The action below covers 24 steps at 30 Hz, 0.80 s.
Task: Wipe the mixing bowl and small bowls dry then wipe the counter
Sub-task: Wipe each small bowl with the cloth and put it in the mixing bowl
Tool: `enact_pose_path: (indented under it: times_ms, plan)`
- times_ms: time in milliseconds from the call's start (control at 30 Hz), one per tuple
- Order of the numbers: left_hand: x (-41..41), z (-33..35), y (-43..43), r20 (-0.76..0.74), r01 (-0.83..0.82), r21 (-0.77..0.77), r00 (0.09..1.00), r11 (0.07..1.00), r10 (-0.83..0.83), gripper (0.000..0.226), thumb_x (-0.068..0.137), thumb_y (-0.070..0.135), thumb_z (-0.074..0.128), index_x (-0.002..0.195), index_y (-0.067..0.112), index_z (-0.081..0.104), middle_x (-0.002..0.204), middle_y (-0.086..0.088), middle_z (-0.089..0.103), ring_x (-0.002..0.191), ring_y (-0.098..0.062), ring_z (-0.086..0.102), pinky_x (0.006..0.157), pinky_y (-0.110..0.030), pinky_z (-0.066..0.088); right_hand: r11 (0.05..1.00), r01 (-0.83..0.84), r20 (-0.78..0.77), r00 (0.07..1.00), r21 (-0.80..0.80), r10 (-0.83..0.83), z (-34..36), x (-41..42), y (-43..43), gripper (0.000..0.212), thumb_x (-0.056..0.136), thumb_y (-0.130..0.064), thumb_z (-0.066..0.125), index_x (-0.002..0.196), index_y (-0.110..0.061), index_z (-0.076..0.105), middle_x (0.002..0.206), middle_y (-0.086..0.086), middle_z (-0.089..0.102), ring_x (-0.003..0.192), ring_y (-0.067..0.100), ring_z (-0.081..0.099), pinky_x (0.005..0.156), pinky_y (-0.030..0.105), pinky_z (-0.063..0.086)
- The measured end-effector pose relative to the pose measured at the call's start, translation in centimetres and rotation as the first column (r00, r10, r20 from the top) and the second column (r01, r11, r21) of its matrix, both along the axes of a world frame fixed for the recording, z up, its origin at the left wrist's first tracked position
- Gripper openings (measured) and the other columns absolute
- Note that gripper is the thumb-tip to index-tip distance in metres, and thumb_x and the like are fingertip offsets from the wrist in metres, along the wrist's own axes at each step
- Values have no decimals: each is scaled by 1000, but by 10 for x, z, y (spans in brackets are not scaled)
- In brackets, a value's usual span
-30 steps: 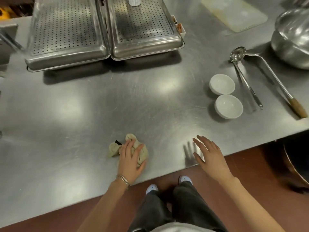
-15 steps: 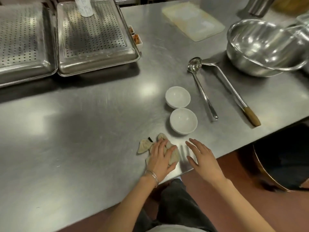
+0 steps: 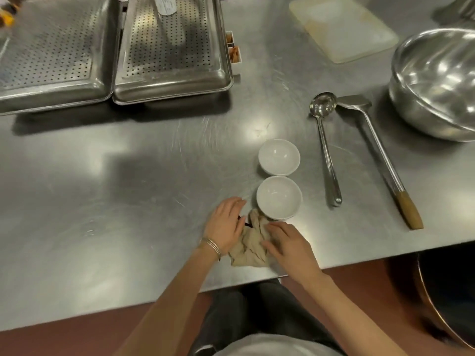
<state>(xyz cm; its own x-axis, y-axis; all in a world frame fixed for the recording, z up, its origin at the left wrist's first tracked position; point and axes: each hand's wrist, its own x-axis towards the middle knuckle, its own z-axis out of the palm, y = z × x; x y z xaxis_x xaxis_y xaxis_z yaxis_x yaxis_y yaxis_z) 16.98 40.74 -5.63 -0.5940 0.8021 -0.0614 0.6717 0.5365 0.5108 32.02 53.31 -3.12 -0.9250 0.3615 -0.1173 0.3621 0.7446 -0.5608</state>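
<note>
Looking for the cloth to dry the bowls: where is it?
In the head view the cloth lies bunched near the counter's front edge, between the left hand and right hand, both touching it, just in front of the nearer bowl.
</note>
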Motion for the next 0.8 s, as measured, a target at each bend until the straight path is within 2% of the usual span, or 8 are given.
enact_pose_path:
  times_ms: [100, 233, 300, 367, 500, 567, 667, 800]
  plan:
    - [-14, -1, 18, -1, 95, -38, 995, 995, -95, 57, 92, 38, 22, 128, 3, 50, 123, -15, 56, 112, -31, 52, 98, -39, 41, 983, 116, 132, 987, -142, -97, -11, -3, -9, 49, 89, -36, 58, 132, -18, 46, 129, 0, 50, 110, 19, 50, 89, 24, 40]
    - [-21, -6, 37, 74, 112, -30, 991, 993, -110, 64, 91, 51, 22, 135, 8, 42, 127, -12, 54, 116, -26, 49, 98, -37, 41, 927, 292, 112, 956, -235, -273, 0, 5, 9, 35, 80, -15, 66, 115, -16, 58, 106, 0, 64, 91, 16, 60, 76, 23, 45]
    - [-20, -8, 46, 171, 66, -26, 983, 998, -60, 59, 93, 49, 35, 138, 11, 37, 129, -12, 53, 118, -26, 47, 97, -36, 41, 919, 321, 100, 947, -231, -305, 8, 16, 22, 31, 76, -11, 67, 106, -17, 64, 99, 0, 66, 83, 13, 59, 74, 23, 48]
    - [-16, -9, 57, 247, 21, -15, 969, 1000, -17, 55, 92, 41, 49, 138, 13, 38, 129, -11, 53, 117, -26, 48, 96, -36, 42, 917, 339, 68, 941, -210, -332, 15, 24, 33, 28, 74, -9, 68, 101, -17, 67, 94, -2, 64, 79, 9, 57, 70, 16, 44]
    - [-9, -9, 74, 385, -94, -38, 917, 995, 102, 55, 86, 37, 60, 133, 15, 41, 119, -10, 61, 102, -26, 58, 84, -39, 51, 920, 359, 4, 932, -161, -363, 20, 31, 45, 26, 75, -3, 67, 98, -15, 67, 90, -4, 57, 77, 4, 53, 69, 7, 37]
    - [-5, -8, 81, 410, -159, -52, 897, 986, 167, 50, 86, 28, 59, 130, 12, 41, 117, -13, 60, 100, -30, 58, 81, -39, 51, 934, 345, -21, 937, -91, -349, 12, 33, 48, 23, 78, -3, 66, 99, -12, 67, 91, 1, 56, 79, 11, 53, 70, 10, 36]
    - [-1, -4, 88, 432, -255, -44, 867, 966, 248, 41, 87, 12, 53, 127, 9, 43, 112, -18, 61, 94, -32, 58, 73, -33, 47, 947, 321, -29, 946, -7, -321, -5, 33, 47, 25, 76, -1, 69, 100, -8, 67, 93, 8, 58, 84, 26, 55, 74, 23, 36]
    - [-1, 0, 76, 478, -364, 38, 824, 931, 303, 40, 86, 4, 50, 125, 11, 45, 109, -15, 63, 86, -27, 58, 68, -32, 49, 917, 395, 96, 916, -58, -388, -17, 31, 43, 38, 81, -23, 71, 115, -12, 60, 106, 5, 55, 95, 23, 54, 78, 24, 37]
